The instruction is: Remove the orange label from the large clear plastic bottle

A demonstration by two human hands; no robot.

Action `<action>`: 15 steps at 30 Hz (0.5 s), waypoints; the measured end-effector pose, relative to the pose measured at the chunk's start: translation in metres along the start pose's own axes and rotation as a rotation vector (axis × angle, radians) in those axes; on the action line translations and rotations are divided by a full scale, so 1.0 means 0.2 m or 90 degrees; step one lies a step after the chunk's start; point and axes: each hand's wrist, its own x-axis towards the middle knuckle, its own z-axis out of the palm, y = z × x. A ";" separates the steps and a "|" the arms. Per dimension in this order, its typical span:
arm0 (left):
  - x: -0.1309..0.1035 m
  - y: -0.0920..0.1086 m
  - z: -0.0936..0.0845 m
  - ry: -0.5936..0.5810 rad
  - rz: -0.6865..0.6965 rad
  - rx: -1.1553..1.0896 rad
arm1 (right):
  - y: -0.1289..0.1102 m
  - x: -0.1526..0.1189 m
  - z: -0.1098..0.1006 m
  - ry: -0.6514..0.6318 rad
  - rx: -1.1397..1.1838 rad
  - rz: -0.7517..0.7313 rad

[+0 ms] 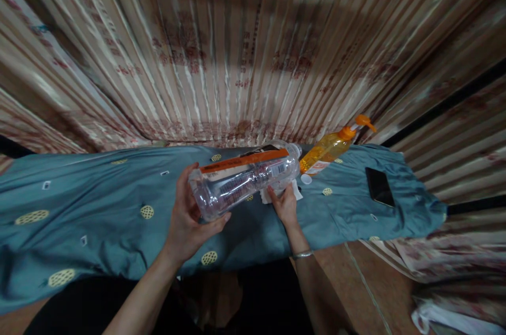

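Observation:
A large clear plastic bottle [245,182] with an orange and white label lies tilted across the middle of the view, its neck to the right. My left hand [186,227] grips it around the base end, thumb along the near side. Below the neck end, my right hand [285,207] pinches a crumpled white tissue [295,190] close to the bottle's underside; I cannot tell whether it presses on the bottle. Just right of the neck is a pump bottle [326,149] of amber liquid with an orange pump top. A round white cap [305,179] rests nearby on the cloth.
A teal cloth [118,187] with yellow pineapple prints covers the long surface in front of me. A black phone [379,186] lies on its right part. Patterned curtains [237,50] hang behind and at the sides. Tiled floor [356,282] shows at the lower right.

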 end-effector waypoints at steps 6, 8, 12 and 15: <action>0.00 0.03 0.02 0.009 -0.014 -0.019 | -0.01 0.01 -0.02 -0.006 0.017 0.005; 0.00 0.03 0.02 0.010 -0.007 -0.018 | -0.01 0.01 -0.02 -0.011 0.017 0.008; 0.00 0.04 0.02 0.001 -0.011 -0.011 | -0.01 0.01 -0.03 -0.028 0.018 0.000; 0.00 0.04 0.01 0.006 -0.019 -0.005 | -0.02 0.01 -0.04 -0.036 0.020 -0.007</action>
